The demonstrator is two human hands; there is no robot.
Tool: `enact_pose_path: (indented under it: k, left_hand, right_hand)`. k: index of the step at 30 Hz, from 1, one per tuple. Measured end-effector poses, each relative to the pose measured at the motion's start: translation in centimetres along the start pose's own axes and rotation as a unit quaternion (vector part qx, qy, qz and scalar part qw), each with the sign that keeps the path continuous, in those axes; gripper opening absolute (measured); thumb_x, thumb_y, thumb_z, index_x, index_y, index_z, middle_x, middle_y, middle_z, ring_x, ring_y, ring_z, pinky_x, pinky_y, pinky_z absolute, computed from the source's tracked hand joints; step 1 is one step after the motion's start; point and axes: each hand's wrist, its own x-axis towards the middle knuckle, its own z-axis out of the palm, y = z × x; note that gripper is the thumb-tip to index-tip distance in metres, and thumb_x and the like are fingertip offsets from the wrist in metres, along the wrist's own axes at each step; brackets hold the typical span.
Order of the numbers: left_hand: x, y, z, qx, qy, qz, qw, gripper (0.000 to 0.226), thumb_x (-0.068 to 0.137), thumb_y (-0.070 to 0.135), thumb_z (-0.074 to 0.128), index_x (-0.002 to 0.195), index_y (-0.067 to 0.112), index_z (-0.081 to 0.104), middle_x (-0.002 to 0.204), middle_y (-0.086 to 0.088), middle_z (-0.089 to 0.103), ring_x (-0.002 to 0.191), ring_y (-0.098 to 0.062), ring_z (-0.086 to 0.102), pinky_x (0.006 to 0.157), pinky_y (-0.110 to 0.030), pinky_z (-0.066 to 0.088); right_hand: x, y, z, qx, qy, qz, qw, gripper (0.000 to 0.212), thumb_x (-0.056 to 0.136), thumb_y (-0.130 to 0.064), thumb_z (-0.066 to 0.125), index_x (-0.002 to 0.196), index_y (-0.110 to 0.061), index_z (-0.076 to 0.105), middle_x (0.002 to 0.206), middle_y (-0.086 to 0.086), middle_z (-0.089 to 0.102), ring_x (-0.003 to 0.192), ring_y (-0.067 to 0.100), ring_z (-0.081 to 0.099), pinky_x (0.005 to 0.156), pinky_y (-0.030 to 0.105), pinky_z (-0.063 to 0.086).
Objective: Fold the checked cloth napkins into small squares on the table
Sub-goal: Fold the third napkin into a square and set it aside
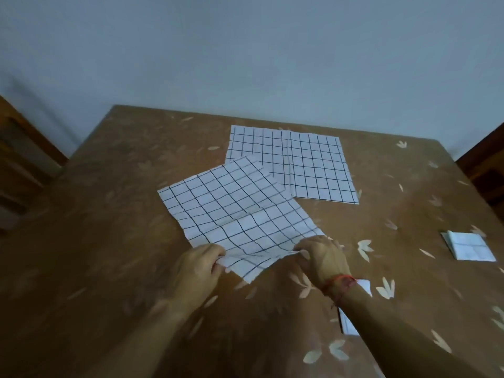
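Leaf-patterned table (109, 214) bears flat checked napkins (313, 165) and a folded square (467, 246).

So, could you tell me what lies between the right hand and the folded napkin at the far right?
Only bare, leaf-printed table: the head view shows nothing else between the right hand, gripping the open napkin, and the folded napkin.

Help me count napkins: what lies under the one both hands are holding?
The held napkin overlaps, at its far corner, a flat checked napkin. The rest lies over the table; anything beneath its middle is hidden.
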Motion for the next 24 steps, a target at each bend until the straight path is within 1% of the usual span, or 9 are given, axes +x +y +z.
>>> enact_pose_path:
  k: [2, 6, 8, 10, 12, 15, 17, 19, 24]
  left_hand:
    - [-2.4, -0.4, -0.8, -0.002, -0.006, 0.028, 1.000, 0.027, 0.073, 0.000, 0.069, 0.096, 0.015, 0.068, 0.091, 0.007, 0.067, 0.083, -0.013, 0.062, 0.071, -0.031, 0.052]
    - [-6.9, 0.0, -2.3, -0.015, -0.013, 0.036, 0.999, 0.032, 0.069, -0.001, 0.079, 0.098, 0.014, 0.075, 0.098, 0.005, 0.072, 0.092, -0.009, 0.064, 0.087, -0.014, 0.045]
    - [-8.7, 0.1, -3.2, -0.047, 0.001, 0.025, 0.999, 0.022, 0.076, 0.005, 0.073, 0.097, 0.012, 0.075, 0.095, 0.005, 0.072, 0.089, -0.004, 0.064, 0.086, -0.006, 0.042]
    - [-10.1, -0.1, -4.3, -0.067, 0.016, -0.001, 0.998, 0.024, 0.077, 0.003, 0.073, 0.098, 0.014, 0.075, 0.095, 0.007, 0.072, 0.088, 0.000, 0.063, 0.084, -0.009, 0.046]
    - [-11.2, -0.2, -5.4, -0.077, 0.020, -0.018, 0.997, 0.031, 0.074, -0.005, 0.075, 0.097, 0.014, 0.076, 0.093, 0.006, 0.073, 0.086, -0.003, 0.065, 0.081, -0.016, 0.050]
    - [-12.6, -0.2, -6.7, -0.083, 0.047, -0.041, 0.995, 0.026, 0.074, -0.005, 0.076, 0.094, 0.011, 0.077, 0.090, 0.005, 0.074, 0.083, -0.001, 0.064, 0.081, -0.006, 0.046]
    - [-13.5, -0.4, -7.3, -0.096, 0.057, -0.078, 0.991, 0.026, 0.075, -0.004, 0.076, 0.096, 0.012, 0.077, 0.090, 0.013, 0.071, 0.085, 0.005, 0.063, 0.083, -0.008, 0.047]
    - [-14.4, -0.8, -7.8, -0.109, 0.061, -0.103, 0.987, 0.023, 0.078, 0.000, 0.075, 0.097, 0.012, 0.077, 0.090, 0.017, 0.069, 0.087, 0.007, 0.063, 0.082, -0.007, 0.047]
    - [-16.1, -2.0, -8.7, -0.091, 0.040, -0.157, 0.983, 0.016, 0.082, 0.004, 0.072, 0.097, 0.008, 0.076, 0.092, 0.004, 0.071, 0.084, -0.010, 0.064, 0.074, -0.006, 0.042]
  right_hand:
    - [-1.6, -1.7, -0.2, 0.007, -0.030, -0.018, 0.999, 0.022, 0.089, -0.016, 0.057, 0.082, -0.029, 0.073, 0.079, 0.001, 0.073, 0.089, 0.028, 0.061, 0.083, 0.027, 0.039]
    - [-4.0, -4.1, 0.8, -0.066, -0.026, -0.078, 0.994, 0.019, 0.083, -0.035, 0.056, 0.083, -0.024, 0.071, 0.079, -0.002, 0.072, 0.079, 0.021, 0.065, 0.081, 0.033, 0.047]
    - [-5.4, -4.8, 0.8, -0.068, -0.029, -0.108, 0.991, 0.020, 0.081, -0.035, 0.054, 0.079, -0.023, 0.070, 0.077, -0.003, 0.071, 0.079, 0.020, 0.064, 0.082, 0.034, 0.047]
    - [-6.7, -5.0, 0.7, -0.098, -0.037, -0.129, 0.986, 0.020, 0.082, -0.040, 0.056, 0.086, -0.026, 0.070, 0.087, -0.006, 0.071, 0.089, 0.018, 0.062, 0.088, 0.033, 0.044]
    - [-7.6, -4.5, 0.6, -0.113, -0.063, -0.103, 0.986, 0.025, 0.083, -0.044, 0.056, 0.099, -0.029, 0.069, 0.100, -0.007, 0.069, 0.101, 0.018, 0.059, 0.092, 0.032, 0.039]
    - [-8.4, -3.2, 0.5, -0.164, -0.101, -0.058, 0.980, 0.029, 0.083, -0.043, 0.057, 0.108, -0.033, 0.068, 0.110, -0.003, 0.067, 0.108, 0.020, 0.057, 0.096, 0.033, 0.038]
    - [-9.1, -2.7, 0.3, -0.176, -0.107, -0.045, 0.978, 0.028, 0.083, -0.042, 0.058, 0.107, -0.032, 0.068, 0.110, -0.002, 0.068, 0.107, 0.021, 0.058, 0.097, 0.033, 0.040]
    - [-9.7, -2.4, 0.3, -0.151, -0.107, -0.034, 0.982, 0.024, 0.083, -0.040, 0.060, 0.103, -0.032, 0.070, 0.107, 0.000, 0.070, 0.102, 0.022, 0.062, 0.093, 0.030, 0.044]
    - [-11.1, -1.8, -0.1, 0.025, -0.139, -0.018, 0.990, 0.013, 0.076, -0.039, 0.072, 0.083, -0.028, 0.071, 0.098, -0.005, 0.072, 0.090, 0.015, 0.065, 0.079, 0.023, 0.050]
